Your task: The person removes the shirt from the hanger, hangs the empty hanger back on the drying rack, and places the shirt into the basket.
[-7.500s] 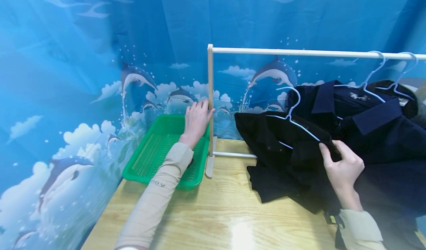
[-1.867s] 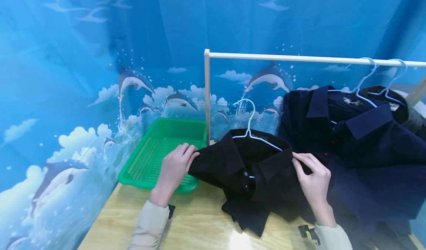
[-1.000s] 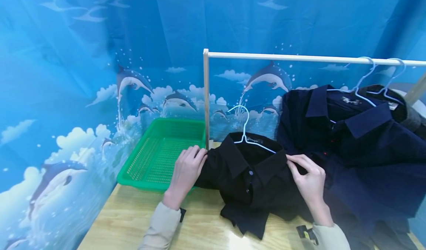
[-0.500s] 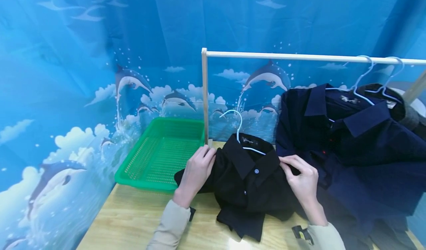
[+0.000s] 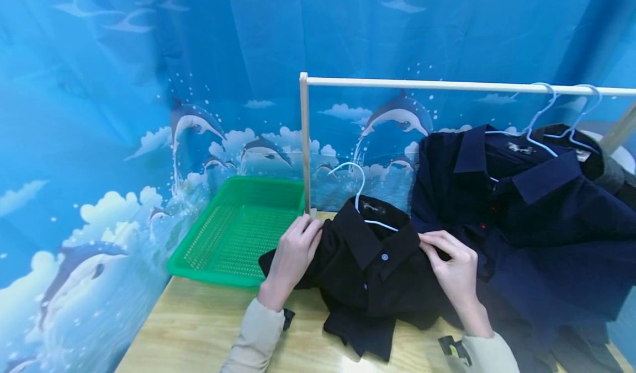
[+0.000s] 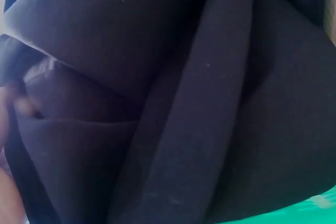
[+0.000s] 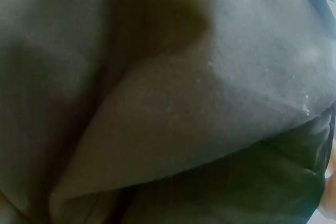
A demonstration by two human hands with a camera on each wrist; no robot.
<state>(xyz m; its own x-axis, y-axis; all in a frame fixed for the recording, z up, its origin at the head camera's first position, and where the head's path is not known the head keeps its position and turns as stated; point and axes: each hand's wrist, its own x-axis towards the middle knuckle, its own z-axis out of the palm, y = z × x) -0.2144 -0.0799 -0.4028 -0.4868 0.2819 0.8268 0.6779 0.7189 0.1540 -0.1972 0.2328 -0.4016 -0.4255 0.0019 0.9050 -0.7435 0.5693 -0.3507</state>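
Between both hands, a black collared shirt (image 5: 362, 284) is held up above the table in the head view. A light blue hanger (image 5: 361, 182) sits inside its collar, its hook sticking up free of the rail. My left hand (image 5: 293, 254) pinches the shirt at the shoulder on the left. On the other shoulder, my right hand (image 5: 454, 268) pinches the cloth between thumb and fingers. Dark folds of the shirt (image 6: 199, 103) fill most of the left wrist view. The right wrist view is likewise mostly shirt cloth (image 7: 173, 114), with part of a hand at its right edge.
A wooden rack (image 5: 422, 83) stands behind. On its right part hang a navy shirt (image 5: 526, 213) and a dark grey garment (image 5: 613, 174), each on a light blue hanger. A green plastic basket (image 5: 233, 235) stands left of the rack post on the wooden table (image 5: 189, 318).
My left hand has moved from the rack post to the shirt's shoulder. The shirt has shifted left and turned its front forward, its collar drawn closer together. In the last half second little differs.
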